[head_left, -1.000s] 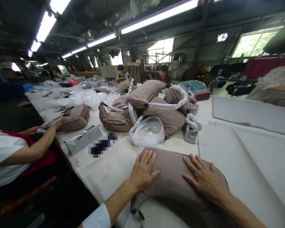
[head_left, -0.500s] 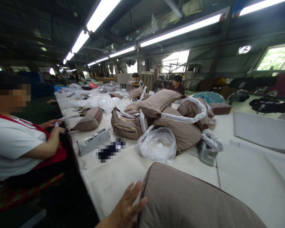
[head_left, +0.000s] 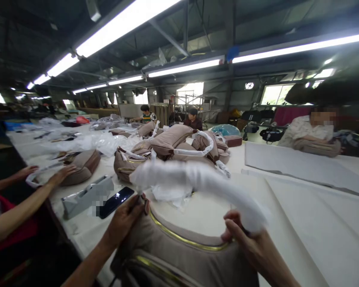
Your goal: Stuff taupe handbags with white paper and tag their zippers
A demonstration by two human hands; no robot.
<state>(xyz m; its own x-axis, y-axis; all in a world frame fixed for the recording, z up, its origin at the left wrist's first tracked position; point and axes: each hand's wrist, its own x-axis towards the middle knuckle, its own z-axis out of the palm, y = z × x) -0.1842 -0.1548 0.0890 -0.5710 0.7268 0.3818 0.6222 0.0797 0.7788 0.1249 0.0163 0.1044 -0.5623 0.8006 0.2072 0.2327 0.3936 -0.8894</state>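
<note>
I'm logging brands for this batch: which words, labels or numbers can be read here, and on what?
None can be read.
The taupe bag shows no label, and its wrapped handle is plain white.
The phone screen is too small and partly blurred.
The tape dispenser bears no legible mark.

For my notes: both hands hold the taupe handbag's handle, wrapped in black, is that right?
No: the head view shows the handle wrapped in white, not black; left hand and right hand do hold its ends on the taupe handbag.
</note>
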